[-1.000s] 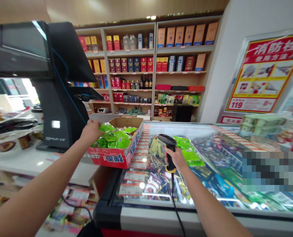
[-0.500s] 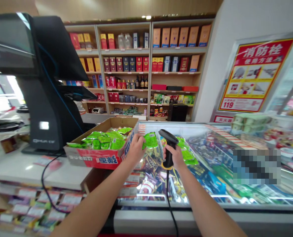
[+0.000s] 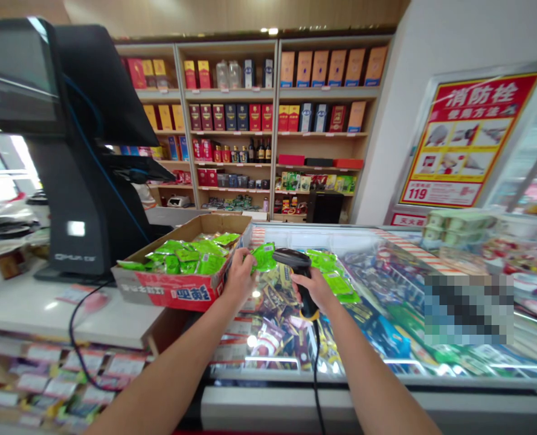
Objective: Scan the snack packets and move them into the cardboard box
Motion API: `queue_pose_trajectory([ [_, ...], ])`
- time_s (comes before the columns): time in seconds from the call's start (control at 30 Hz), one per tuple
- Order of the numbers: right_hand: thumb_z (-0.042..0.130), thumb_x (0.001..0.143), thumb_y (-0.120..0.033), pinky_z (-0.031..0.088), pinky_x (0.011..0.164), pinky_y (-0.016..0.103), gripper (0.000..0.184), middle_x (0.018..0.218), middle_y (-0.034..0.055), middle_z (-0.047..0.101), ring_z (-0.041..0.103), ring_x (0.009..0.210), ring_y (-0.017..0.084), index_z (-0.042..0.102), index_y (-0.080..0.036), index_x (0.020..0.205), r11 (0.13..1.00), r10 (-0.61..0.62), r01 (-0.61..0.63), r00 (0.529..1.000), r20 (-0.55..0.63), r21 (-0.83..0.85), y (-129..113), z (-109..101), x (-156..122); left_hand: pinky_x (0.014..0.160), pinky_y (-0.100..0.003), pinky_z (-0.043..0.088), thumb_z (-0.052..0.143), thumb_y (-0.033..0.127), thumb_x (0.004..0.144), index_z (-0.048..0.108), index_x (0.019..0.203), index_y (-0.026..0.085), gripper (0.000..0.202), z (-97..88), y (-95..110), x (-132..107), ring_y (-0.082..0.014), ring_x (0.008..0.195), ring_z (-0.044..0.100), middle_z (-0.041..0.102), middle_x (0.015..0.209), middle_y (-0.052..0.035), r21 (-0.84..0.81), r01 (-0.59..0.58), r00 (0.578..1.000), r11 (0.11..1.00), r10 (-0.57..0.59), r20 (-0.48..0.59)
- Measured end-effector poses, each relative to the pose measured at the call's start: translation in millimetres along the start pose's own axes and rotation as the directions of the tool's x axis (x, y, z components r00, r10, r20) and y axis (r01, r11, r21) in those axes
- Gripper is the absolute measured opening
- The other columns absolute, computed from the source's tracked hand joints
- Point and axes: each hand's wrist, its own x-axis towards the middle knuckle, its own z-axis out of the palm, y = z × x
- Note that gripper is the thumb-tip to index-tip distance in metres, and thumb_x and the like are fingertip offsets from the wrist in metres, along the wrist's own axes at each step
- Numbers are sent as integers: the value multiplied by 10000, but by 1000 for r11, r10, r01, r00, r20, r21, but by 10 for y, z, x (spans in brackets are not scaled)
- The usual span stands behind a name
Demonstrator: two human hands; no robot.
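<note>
My left hand [image 3: 241,273] is closed on the edge of a green snack packet [image 3: 263,257], just right of a cardboard box [image 3: 168,291]. More green packets [image 3: 189,255] fill that box. Wrapped round the handle of a black barcode scanner [image 3: 295,261] is my right hand [image 3: 313,287]. The scanner's head points left, close to the held packet, and its cable hangs down toward me. Beyond my right hand, several other green packets [image 3: 338,281] lie on the glass top of the freezer [image 3: 295,396].
A black checkout terminal [image 3: 82,181] stands on the white counter [image 3: 114,317] at the left. Wrapped goods show through the freezer's glass. Egg cartons [image 3: 458,226] sit at the right. Shelves [image 3: 275,151] of boxes and bottles line the back wall.
The scanner has turned from upright to tilted, its head swinging left toward the packet. My left hand and the packet have shifted slightly left and the packet is still held.
</note>
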Motion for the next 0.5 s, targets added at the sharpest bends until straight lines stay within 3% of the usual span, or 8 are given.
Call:
queue_pose_trajectory([
  [0.37,669,641,-353,392,358,227,217,453,-33,532,469,335,100,552,-179,587,999,21,-20,999,-41,33,33,2,18,895,-356,504,538,12,665,498,777,218,238,28,-5,-20,-200,994,552,502,1008,-53,4,8,1000,1000,-8,15],
  [0.5,680,635,-364,403,333,232,242,441,-21,536,476,327,107,543,-177,566,990,90,-69,980,-176,119,-2,-51,61,853,-357,525,578,4,610,489,774,218,284,113,61,-37,-204,954,561,487,985,-49,-19,12,997,1000,-10,75],
])
